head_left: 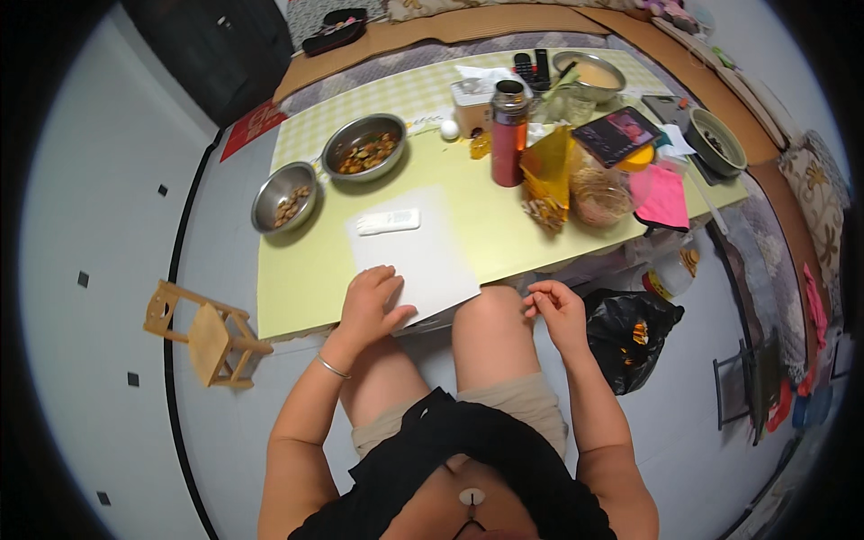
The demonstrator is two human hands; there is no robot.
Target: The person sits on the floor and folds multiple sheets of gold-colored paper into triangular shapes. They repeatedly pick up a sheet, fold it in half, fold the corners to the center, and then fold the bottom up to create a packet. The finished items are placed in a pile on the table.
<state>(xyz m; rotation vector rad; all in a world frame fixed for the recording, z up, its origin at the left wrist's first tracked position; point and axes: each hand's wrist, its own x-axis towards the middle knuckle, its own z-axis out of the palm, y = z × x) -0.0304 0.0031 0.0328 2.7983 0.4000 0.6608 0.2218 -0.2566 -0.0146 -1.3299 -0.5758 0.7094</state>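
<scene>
My left hand (371, 304) rests flat on the near corner of a white sheet of paper (423, 252) that lies on the yellow-green table (297, 288). A small white plastic fork-like tool (389, 221) lies on the sheet's far end. My right hand (555, 308) hovers beside my right knee, just below the table's front edge, fingers curled and pinched on something tiny that I cannot make out.
Two steel bowls (284, 196) (364, 147) of food stand at the table's left. A red flask (508, 135), a yellow bag (547, 171), a glass jar (598, 193), a pink cloth (664, 198) and a tablet (621, 133) crowd the right. A wooden stool (205, 331) and a black bag (630, 333) sit on the floor.
</scene>
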